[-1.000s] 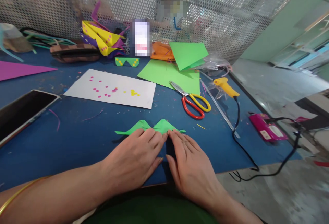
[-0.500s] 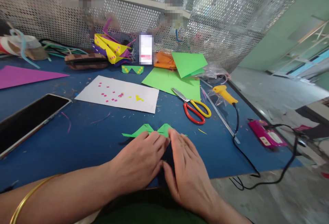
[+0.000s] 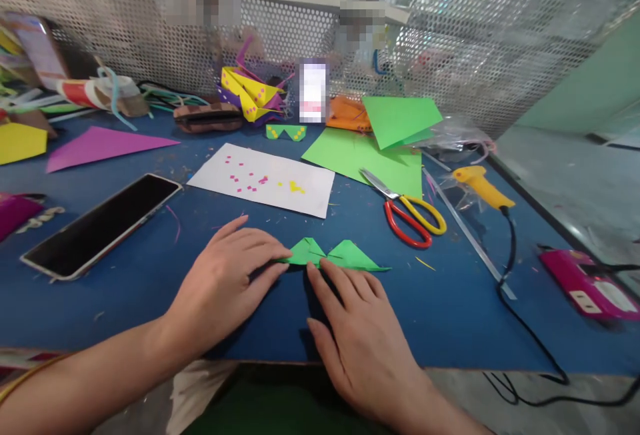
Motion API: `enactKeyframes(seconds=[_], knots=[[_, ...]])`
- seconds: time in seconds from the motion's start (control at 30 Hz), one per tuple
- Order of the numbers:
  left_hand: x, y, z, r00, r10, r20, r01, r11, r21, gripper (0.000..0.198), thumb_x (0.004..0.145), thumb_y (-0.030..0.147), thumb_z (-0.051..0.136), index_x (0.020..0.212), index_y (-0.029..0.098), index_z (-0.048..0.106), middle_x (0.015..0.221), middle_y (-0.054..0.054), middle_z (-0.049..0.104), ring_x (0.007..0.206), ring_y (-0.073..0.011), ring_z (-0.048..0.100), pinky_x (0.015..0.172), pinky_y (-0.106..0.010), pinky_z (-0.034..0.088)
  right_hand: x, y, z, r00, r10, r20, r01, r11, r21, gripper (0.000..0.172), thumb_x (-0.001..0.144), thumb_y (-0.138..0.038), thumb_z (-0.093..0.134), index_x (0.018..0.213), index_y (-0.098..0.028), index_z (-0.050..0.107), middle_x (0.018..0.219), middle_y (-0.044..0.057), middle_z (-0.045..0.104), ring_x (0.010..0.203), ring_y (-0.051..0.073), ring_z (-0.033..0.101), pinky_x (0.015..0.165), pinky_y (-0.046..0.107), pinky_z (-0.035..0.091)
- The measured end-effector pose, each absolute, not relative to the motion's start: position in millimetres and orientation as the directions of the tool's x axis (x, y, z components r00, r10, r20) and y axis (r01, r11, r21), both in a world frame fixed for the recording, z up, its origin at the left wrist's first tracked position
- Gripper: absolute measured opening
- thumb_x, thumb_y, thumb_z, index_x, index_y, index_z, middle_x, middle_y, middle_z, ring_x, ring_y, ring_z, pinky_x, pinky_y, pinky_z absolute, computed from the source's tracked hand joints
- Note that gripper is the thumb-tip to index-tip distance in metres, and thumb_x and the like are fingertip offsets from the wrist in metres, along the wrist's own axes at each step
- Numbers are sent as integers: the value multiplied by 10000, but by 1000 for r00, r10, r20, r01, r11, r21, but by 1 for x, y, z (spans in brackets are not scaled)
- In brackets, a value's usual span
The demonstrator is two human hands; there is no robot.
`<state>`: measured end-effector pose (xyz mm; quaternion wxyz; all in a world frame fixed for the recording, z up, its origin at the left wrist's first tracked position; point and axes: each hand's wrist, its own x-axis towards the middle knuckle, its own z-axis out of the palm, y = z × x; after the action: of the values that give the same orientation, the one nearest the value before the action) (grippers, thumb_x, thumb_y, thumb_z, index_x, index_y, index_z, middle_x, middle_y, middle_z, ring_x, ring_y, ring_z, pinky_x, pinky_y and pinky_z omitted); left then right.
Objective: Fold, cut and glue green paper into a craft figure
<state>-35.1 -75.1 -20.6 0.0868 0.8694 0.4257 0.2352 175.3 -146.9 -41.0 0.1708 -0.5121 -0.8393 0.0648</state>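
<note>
On blue table, hands (image 3: 280, 302) flatten green fold (image 3: 333, 255).

One head-worn camera looks forward and down, close over the blue table (image 3: 450, 328), facing the mesh screen (image 3: 475, 42) behind it.

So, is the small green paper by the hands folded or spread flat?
Folded: the green paper shows two peaked flaps with creases; the left hand and right hand touch its edges.
</note>
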Motion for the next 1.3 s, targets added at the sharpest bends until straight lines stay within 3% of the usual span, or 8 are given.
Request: enactKeyframes(seconds=[0.17, 0.43, 0.7, 0.83, 1.3], knots=[[-33, -71, -27, 468, 837, 284, 729, -547, 411, 112, 896, 307, 628, 856, 273, 726, 891, 30, 732, 885, -175, 657, 1061, -477, 351, 174, -146, -43, -420, 881, 217, 843, 467, -267, 521, 990, -386, 399, 1460, -164, 440, 1460, 97, 517, 1285, 276, 483, 1037, 476, 377], [-32, -72, -20, 542, 747, 384, 714, -651, 258, 219, 939, 264, 563, 810, 290, 738, 864, 25, 710, 955, -183, 622, 1115, -476, 267, 174, -146, -45, -432, 874, 224, 852, 477, -218, 523, 996, -397, 376, 1461, -164, 437, 1451, 91, 529, 1273, 274, 494, 1051, 478, 299], [-31, -60, -29, 388, 903, 182, 687, -415, 596, 167, 836, 298, 649, 698, 248, 728, 821, 7, 693, 842, -184, 619, 1007, -437, 381, 175, -145, -43, -437, 878, 196, 859, 472, -196, 512, 1004, -421, 362, 1470, -218, 428, 1441, 87, 540, 1267, 256, 496, 1039, 469, 291], [-30, -55, -29, 341, 933, 111, 672, -325, 665, 180, 775, 314, 668, 620, 229, 704, 786, -2, 684, 818, -193, 618, 932, -406, 414, 176, -145, -42, -428, 886, 179, 866, 458, -199, 520, 1006, -434, 361, 1481, -228, 407, 1445, 68, 538, 1278, 231, 482, 1053, 447, 269], [-25, -59, -31, 401, 896, 189, 708, -434, 556, 172, 771, 165, 614, 604, 196, 588, 779, 2, 631, 813, -183, 579, 928, -423, 392, 173, -145, -45, -412, 888, 207, 876, 448, -178, 484, 999, -400, 379, 1434, -215, 482, 1383, 81, 585, 1215, 250, 517, 1029, 460, 287]])
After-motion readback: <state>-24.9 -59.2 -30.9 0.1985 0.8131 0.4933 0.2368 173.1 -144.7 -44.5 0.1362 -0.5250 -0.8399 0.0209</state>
